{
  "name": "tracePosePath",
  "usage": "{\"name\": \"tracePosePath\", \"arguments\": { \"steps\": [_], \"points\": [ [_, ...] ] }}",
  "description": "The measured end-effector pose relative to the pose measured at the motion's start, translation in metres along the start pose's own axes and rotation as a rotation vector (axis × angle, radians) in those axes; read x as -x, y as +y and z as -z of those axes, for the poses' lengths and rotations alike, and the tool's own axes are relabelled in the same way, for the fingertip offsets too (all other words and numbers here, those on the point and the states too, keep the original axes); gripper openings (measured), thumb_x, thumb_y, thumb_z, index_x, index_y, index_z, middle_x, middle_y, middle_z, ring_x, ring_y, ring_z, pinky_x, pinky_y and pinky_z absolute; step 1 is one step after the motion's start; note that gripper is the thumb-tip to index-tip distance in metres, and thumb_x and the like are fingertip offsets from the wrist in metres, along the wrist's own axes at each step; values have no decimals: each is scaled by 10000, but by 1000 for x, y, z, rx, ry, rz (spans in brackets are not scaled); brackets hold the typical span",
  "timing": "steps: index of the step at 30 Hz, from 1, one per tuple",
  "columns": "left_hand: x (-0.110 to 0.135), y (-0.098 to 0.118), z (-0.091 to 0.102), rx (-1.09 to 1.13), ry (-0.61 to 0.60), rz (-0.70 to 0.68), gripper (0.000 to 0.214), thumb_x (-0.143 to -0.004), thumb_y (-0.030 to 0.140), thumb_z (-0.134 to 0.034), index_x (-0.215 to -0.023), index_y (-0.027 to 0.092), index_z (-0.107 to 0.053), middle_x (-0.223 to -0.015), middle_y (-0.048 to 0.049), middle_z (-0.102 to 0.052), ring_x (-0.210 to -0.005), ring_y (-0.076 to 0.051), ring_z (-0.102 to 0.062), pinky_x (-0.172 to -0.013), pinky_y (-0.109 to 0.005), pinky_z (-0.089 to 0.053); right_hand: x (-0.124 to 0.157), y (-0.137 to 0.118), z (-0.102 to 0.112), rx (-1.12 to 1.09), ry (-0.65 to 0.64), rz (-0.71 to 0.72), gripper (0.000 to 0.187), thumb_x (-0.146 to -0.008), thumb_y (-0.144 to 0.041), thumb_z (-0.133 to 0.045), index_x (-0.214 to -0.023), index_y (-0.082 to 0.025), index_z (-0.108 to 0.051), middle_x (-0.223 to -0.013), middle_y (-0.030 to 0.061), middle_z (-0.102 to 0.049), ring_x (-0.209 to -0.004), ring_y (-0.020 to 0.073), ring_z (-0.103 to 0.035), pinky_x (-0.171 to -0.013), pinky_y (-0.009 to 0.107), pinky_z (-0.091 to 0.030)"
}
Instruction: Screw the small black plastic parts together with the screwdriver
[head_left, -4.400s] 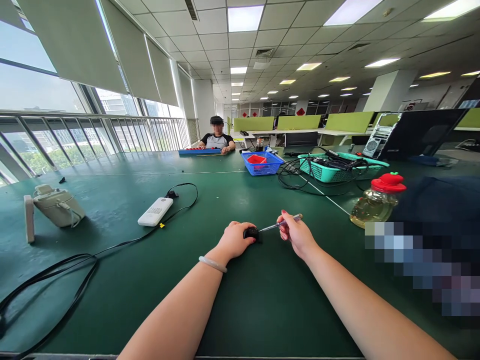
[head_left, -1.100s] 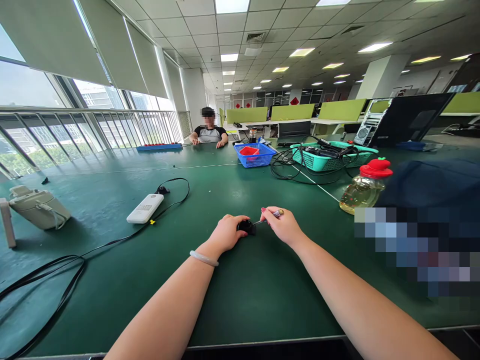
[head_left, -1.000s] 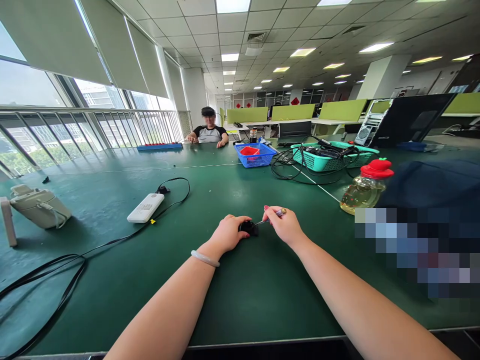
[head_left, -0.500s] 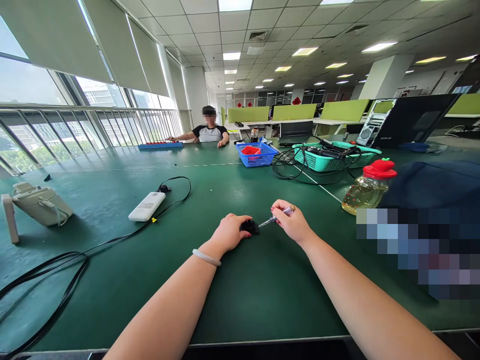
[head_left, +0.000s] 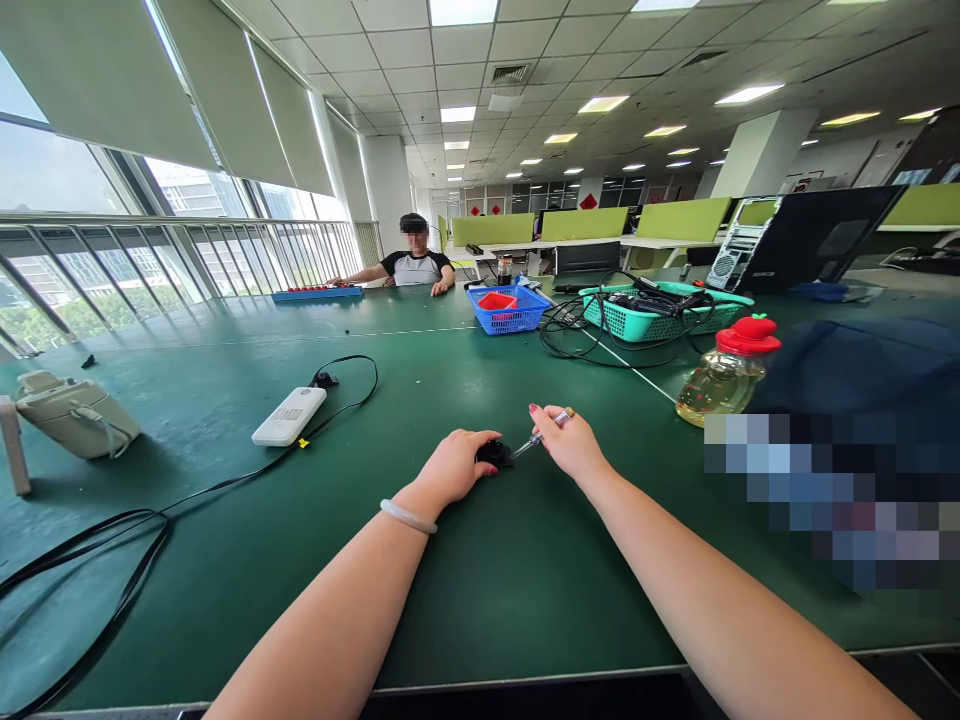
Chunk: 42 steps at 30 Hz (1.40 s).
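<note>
My left hand (head_left: 454,467) is closed around a small black object (head_left: 493,454), holding it down on the green tabletop (head_left: 465,590). Its kind cannot be made out, since fingers cover part of it. A slim screwdriver (head_left: 531,442) with a clear handle and metal shaft is gripped in my right hand (head_left: 571,443). It slants down to the left, and its tip meets the right side of the black object. A pale bracelet (head_left: 408,516) rings my left wrist.
Left lie a white power bank (head_left: 290,416), black cables (head_left: 142,560) and a beige bottle (head_left: 79,412). A blue basket (head_left: 508,318), a teal basket (head_left: 630,323) and a red-lidded bottle (head_left: 724,380) stand farther off. A person (head_left: 415,262) sits at the far edge.
The whole view has shifted slightly. My right hand has turned a little around the screwdriver, its index finger lifting. My left hand still holds the black object.
</note>
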<state>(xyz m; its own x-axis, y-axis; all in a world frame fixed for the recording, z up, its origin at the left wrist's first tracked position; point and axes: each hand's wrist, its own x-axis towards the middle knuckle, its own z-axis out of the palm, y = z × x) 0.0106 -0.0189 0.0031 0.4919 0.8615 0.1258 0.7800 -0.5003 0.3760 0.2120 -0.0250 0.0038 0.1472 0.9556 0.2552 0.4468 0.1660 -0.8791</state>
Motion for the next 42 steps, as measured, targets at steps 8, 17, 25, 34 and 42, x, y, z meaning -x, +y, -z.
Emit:
{"name": "tracePosePath", "arguments": {
  "steps": [8, 17, 25, 34, 42],
  "points": [
    [1, 1, 1, -5, -1, 18, 536, -830, 265, -701, -1351, 254, -575, -1131, -83, -695, -1122, -264, -613, -986, -369, -477, 9, -10, 3, 0, -1, 189, 532, -837, -670, -468, -538, -231, -493, -495, -9, -457, -506, 152, -425, -519, 279, -331],
    [0, 2, 2, -33, 5, -60, 459, -837, 299, -699, -1285, 255, -610, -1076, -63, -715, -1027, -256, -630, -911, -350, -488, 27, -24, -4, 93, -244, 469, 336, -884, -399, -474, -595, -227, -457, -566, -25, -477, -546, 135, -416, -568, 269, -314],
    [1, 3, 3, -17, 11, -78, 374, -872, 309, -650, -1241, 247, -636, -1064, -64, -720, -1023, -249, -628, -918, -348, -483, 26, -21, -12, 36, -285, 300, 309, -837, -433, -545, -610, -231, -484, -522, -48, -472, -498, 120, -408, -512, 256, -314],
    [1, 1, 2, -24, 6, -14, 439, -842, 313, -680, -1277, 276, -634, -1074, -68, -704, -1038, -255, -631, -923, -350, -498, 10, -9, 7, -300, -127, 123, 420, -838, -578, -533, -612, -225, -517, -474, -41, -448, -430, 117, -391, -454, 269, -314],
    [2, 2, 2, -26, 48, -50, 429, -849, 297, -676, -1274, 238, -644, -1141, -65, -717, -1083, -253, -605, -979, -368, -478, 12, -11, -2, -46, -223, 138, 347, -814, -509, -560, -616, -225, -537, -522, -38, -492, -499, 128, -425, -502, 270, -318]
  ]
}}
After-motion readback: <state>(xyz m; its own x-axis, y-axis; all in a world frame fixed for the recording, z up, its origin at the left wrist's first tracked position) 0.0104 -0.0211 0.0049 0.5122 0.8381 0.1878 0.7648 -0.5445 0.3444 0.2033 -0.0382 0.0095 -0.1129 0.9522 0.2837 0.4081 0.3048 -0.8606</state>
